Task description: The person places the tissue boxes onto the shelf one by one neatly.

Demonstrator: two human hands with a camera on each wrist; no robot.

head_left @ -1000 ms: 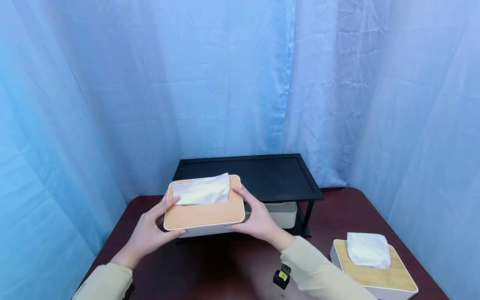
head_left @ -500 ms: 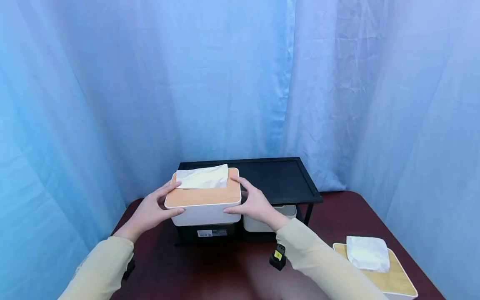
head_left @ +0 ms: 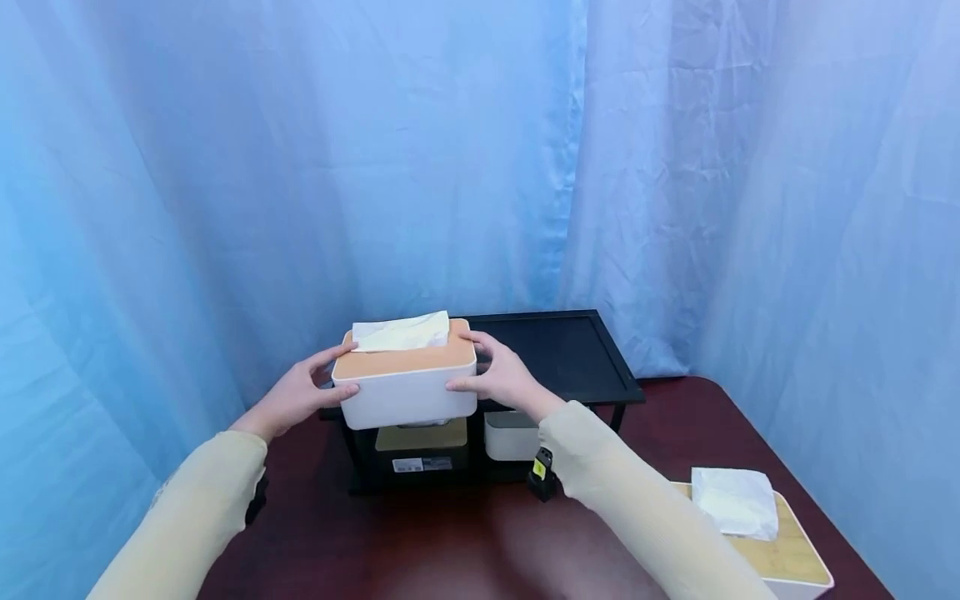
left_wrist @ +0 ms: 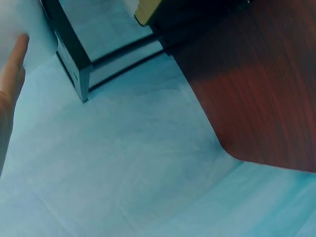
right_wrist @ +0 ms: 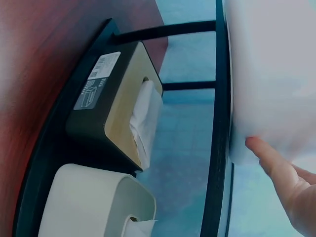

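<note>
Tissue box (head_left: 405, 398) at shelf (head_left: 558, 354) (blue curtains (head_left: 450, 167))

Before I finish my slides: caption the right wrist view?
Right hand on a white box at a black rack, dark tissue box and pale tissue box on its lower shelf.

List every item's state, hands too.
Held box: lidded, tissue out.
Left hand: grips held box.
Right hand: grips held box.
Black box: lower shelf, lidded, tissue out.
Grey-lidded box: lower shelf, tissue out.
Far-right box: on table, lidded, tissue out.
Black rack: standing.
</note>
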